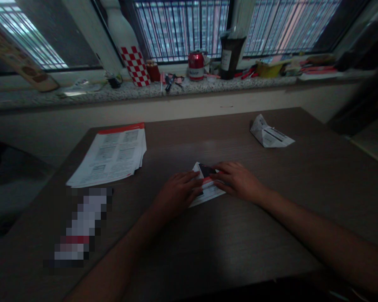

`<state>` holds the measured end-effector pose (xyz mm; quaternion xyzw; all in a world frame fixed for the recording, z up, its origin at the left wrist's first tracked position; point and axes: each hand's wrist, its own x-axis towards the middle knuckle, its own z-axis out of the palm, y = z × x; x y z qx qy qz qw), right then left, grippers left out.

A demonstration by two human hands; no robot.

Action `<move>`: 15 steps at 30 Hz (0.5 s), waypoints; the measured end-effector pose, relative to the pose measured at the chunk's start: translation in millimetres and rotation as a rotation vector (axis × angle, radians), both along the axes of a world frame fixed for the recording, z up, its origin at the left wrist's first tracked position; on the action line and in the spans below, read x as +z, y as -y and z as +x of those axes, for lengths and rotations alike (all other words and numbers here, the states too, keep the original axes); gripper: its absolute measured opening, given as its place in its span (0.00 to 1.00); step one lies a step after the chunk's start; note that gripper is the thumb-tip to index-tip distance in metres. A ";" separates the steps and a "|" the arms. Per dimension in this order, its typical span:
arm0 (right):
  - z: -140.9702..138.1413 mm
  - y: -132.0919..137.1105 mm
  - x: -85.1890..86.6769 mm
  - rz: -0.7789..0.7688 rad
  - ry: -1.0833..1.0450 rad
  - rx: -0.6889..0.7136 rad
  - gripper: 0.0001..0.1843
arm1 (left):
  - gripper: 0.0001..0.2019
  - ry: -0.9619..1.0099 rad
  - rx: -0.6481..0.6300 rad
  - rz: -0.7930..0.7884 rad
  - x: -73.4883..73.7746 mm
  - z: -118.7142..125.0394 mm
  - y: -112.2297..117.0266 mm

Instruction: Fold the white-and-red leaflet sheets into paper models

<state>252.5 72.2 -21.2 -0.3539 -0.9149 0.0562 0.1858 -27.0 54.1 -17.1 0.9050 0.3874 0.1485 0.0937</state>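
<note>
A partly folded sheet of printed paper point(211, 193), white with black and red patches, lies flat on the brown table point(239, 235) in front of me. My left hand point(180, 191) rests on its left side, fingers stretched out over the paper. From the other side, my right hand point(239, 179) lies on the right part of the sheet, its fingers extended and slightly apart. Parts of the paper are hidden under the fingers of both hands. Farther off at the right stands a folded paper shape point(269, 135) with a raised peak.
At the left lies a stack of printed sheets point(113, 155) with a red top edge. Nearer to me is a pixelated long object point(85, 222). Along the windowsill point(94, 97) stand a checkered white bottle point(135, 65), a red can point(196, 66) and a dark pouch point(229, 58).
</note>
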 end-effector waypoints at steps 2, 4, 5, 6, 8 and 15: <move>2.3 -0.3 0.8 0.001 0.010 -0.013 0.18 | 0.18 -0.037 -0.007 -0.026 6.3 -1.2 3.3; 4.0 -0.6 -0.1 -0.002 0.011 -0.029 0.19 | 0.19 -0.078 -0.022 -0.037 11.6 -1.3 7.4; 4.6 -0.6 -1.0 -0.005 0.009 -0.034 0.20 | 0.19 -0.077 -0.034 -0.038 13.3 -1.2 9.4; 5.1 -0.6 -2.0 -0.009 0.007 -0.038 0.21 | 0.20 -0.070 -0.050 -0.042 14.3 -0.8 11.2; 5.8 -0.3 -3.3 -0.016 0.009 -0.038 0.23 | 0.21 -0.048 -0.077 -0.056 14.6 0.4 14.2; 7.4 2.4 4.5 -0.052 -0.066 0.036 0.22 | 0.25 -0.080 -0.013 -0.047 11.8 12.6 24.9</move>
